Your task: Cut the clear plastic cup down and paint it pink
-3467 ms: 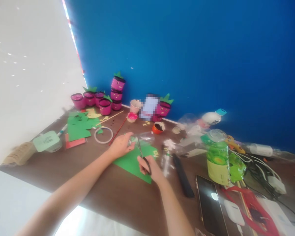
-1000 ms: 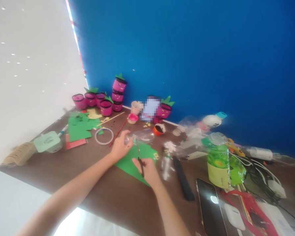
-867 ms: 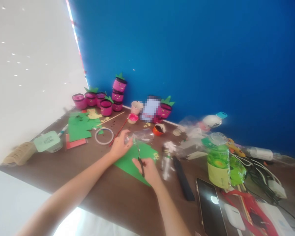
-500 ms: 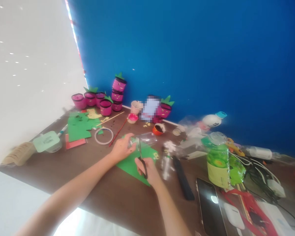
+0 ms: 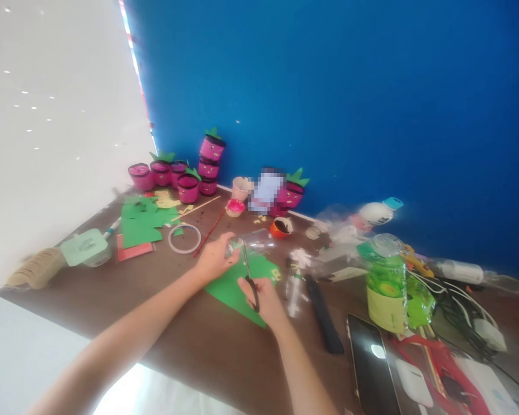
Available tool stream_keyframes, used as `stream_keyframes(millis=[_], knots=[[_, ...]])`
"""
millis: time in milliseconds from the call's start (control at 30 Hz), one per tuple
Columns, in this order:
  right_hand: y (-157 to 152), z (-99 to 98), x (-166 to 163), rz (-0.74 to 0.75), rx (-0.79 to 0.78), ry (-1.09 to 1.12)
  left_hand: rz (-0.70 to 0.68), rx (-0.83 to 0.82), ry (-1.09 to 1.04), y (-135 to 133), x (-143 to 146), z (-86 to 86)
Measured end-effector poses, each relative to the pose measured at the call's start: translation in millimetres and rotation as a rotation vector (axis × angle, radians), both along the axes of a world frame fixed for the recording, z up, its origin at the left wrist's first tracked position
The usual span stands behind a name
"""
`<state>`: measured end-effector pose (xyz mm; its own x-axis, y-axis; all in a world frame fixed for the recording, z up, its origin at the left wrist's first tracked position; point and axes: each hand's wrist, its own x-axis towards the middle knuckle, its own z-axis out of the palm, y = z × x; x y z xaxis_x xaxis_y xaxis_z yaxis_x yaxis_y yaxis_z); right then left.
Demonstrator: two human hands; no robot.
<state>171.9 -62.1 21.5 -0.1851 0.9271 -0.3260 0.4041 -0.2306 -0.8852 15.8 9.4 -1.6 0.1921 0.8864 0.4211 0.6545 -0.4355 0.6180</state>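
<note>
My right hand (image 5: 263,297) is closed around the black handles of a pair of scissors (image 5: 248,270), blades pointing away from me. My left hand (image 5: 216,257) pinches a small piece at the far edge of a green paper sheet (image 5: 229,288), right by the blade tips. The sheet lies flat on the brown table (image 5: 185,340) under both hands. A clear plastic bottle (image 5: 255,239) lies on its side just beyond my left fingers.
Pink painted cups with green tops (image 5: 188,184) stand against the blue wall. Green paper scraps (image 5: 142,222), a tape ring (image 5: 184,238) and a paintbrush (image 5: 210,230) lie at left. A green bottle (image 5: 384,282), a phone (image 5: 372,363), cables (image 5: 462,311) and a black bar (image 5: 323,314) crowd the right.
Both hands stay at the green sheet. The scissors have shifted slightly and tilted, and my left hand has nudged along the sheet's far edge.
</note>
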Motion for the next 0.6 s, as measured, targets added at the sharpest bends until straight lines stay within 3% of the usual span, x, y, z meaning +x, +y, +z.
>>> stream_keyframes(millis=[167, 400, 600], knots=[[0.0, -3.3, 0.4, -0.01, 0.006, -0.068, 0.016, -0.05, -0.047, 1.9, -2.4, 1.6], [2.1, -9.7, 0.0, -0.065, 0.146, -0.196, 0.078, -0.122, -0.323, -3.5, 7.1, 2.5], [-0.1, -8.0, 4.5, 0.027, 0.116, -0.064, -0.008, 0.006, -0.177, -4.8, 6.5, -3.4]])
